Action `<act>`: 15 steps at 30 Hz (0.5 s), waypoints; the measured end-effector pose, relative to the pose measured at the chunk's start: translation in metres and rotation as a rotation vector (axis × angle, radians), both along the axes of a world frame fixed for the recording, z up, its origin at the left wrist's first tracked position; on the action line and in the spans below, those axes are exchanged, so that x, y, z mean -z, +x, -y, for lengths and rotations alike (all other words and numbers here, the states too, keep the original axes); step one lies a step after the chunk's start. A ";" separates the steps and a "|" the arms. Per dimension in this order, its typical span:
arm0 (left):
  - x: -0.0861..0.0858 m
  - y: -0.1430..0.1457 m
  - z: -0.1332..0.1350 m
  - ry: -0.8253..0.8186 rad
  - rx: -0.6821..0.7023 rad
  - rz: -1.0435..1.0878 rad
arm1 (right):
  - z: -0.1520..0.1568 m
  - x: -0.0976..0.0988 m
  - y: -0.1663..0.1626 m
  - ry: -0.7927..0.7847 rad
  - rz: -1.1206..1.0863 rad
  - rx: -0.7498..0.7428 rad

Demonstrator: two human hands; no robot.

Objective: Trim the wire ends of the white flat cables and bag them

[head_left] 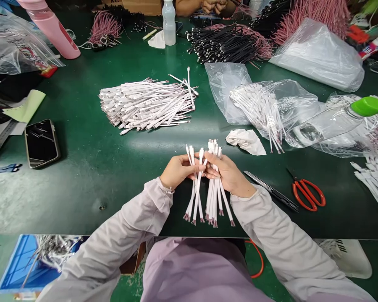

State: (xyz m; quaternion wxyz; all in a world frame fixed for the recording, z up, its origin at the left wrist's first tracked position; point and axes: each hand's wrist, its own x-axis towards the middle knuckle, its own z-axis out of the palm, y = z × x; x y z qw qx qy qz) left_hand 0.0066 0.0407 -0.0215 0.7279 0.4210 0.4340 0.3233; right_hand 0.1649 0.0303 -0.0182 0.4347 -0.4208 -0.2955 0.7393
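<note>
My left hand (180,170) is closed on several short white cables (196,197), their white plugs pointing up and their stripped wire ends hanging down. Beside it, my right hand (228,173) grips a thicker bunch of the same white cables (212,199). The fingertips of both hands meet between the two bunches, just above the table near its front edge. Beyond my hands lies a large pile of white cables (148,102). A crumpled white tissue (246,141) rests to the right, past my right hand.
Right of my arm lie a utility knife (271,191) and red-handled scissors (308,193). Plastic bags of white cables (258,105) and a clear bottle (324,123) sit farther right. A phone (42,143) lies left. Across the table are black cables (223,44) and another person's hands (214,6).
</note>
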 end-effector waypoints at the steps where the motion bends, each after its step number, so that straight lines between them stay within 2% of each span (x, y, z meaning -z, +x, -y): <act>1: -0.001 0.000 -0.001 -0.051 -0.010 0.039 | 0.000 0.000 0.001 -0.009 -0.013 -0.051; 3: -0.003 -0.001 -0.002 -0.120 -0.016 0.074 | -0.001 -0.001 0.002 -0.005 -0.015 -0.092; 5: -0.004 -0.002 -0.003 -0.136 -0.004 0.065 | 0.000 0.000 0.000 0.009 0.006 -0.045; 10: -0.006 -0.005 -0.003 -0.021 0.022 0.015 | 0.001 0.004 -0.004 0.061 0.102 0.140; 15: -0.004 -0.006 -0.003 0.005 0.068 -0.022 | 0.002 0.006 -0.003 0.062 0.109 0.180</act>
